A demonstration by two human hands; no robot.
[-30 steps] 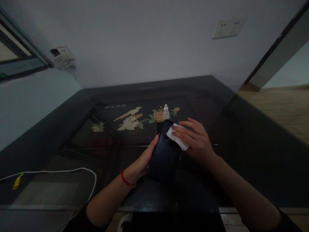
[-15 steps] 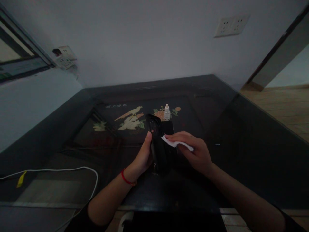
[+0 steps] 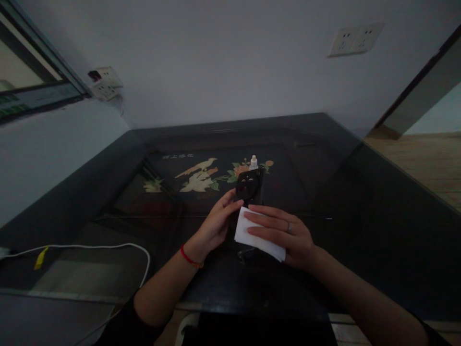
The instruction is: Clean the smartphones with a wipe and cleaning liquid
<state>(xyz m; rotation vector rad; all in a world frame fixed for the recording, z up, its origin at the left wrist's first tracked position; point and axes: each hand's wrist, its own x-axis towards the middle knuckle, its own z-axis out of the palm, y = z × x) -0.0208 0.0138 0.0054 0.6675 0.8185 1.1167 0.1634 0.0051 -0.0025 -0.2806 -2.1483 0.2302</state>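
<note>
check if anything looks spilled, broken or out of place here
Nothing looks spilled or broken, as far as the dim picture shows. The small bottle stands upright, partly hidden behind the phone. The one untidy thing is the white cable, curving loosely over the left of the table with a yellow tag on it.

Black sleeves, red left-wrist bracelet, silvery ring on the right fingers

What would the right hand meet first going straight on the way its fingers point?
Likely the left hand: the right hand, with the white wipe under its fingers, points leftward toward it. Depth is unclear, so it could pass above.
</note>
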